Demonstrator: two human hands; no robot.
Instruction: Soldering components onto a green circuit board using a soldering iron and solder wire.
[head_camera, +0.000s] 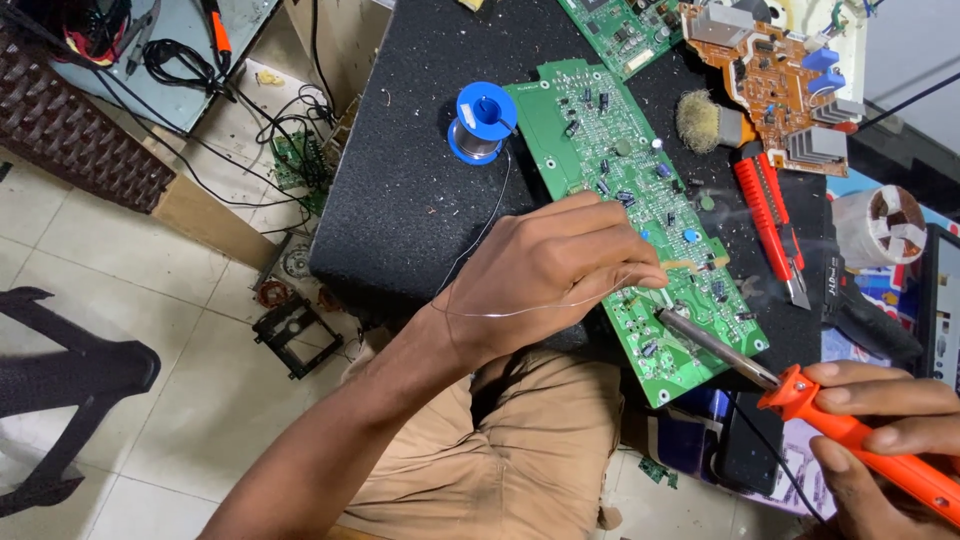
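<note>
A long green circuit board (600, 150) lies on a black mat (420, 200). My left hand (545, 270) rests over the board's middle, pinching a thin solder wire (520, 311) that runs back to a blue spool (480, 122). My right hand (880, 440) grips an orange soldering iron (850, 432) at the lower right. The iron's metal tip (700, 340) touches the board near my left fingertips. A faint wisp of smoke rises above the board.
A red utility knife (770, 225) and a round brush (700, 120) lie right of the board. An orange circuit board (775, 70) and another green board (620, 30) sit at the back. Cables and parts litter the tiled floor (150, 270) on the left.
</note>
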